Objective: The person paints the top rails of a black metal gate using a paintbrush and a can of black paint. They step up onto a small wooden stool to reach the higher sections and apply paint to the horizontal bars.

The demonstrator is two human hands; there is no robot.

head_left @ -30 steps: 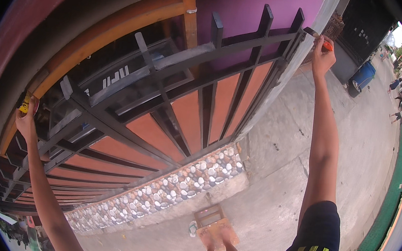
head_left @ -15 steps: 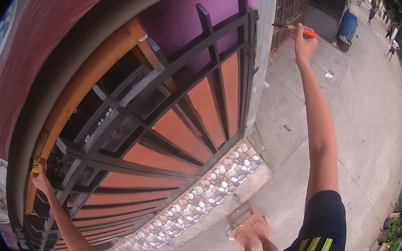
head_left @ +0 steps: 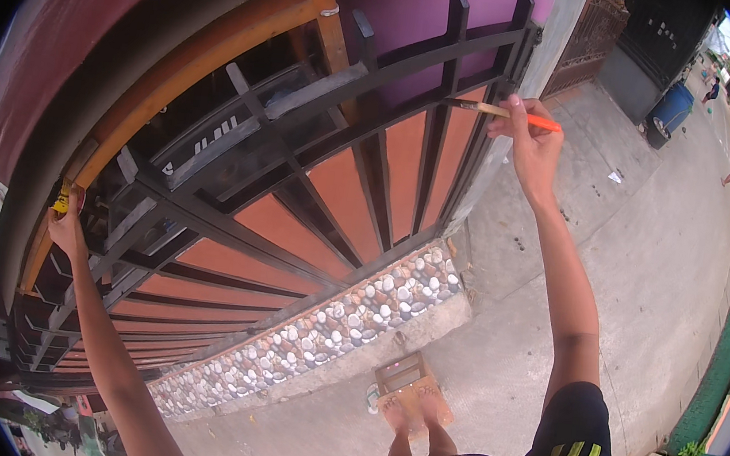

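Item 1: my right hand [head_left: 532, 148] pinched on paintbrush [head_left: 503, 112], long axis level, bristles pointing left onto black gate bar [head_left: 442, 103]. Left hand [head_left: 67, 228] grips the gate's far edge.

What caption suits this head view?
Right hand holds an orange-handled paintbrush to a black metal grille; left hand grips its far edge.

The paintbrush [head_left: 503, 112] in my right hand [head_left: 530, 143] has a pale wooden shaft and a bright orange handle end. It lies almost level, dark bristles pointing left and touching a black upright bar near the right end of the metal gate [head_left: 336, 163].
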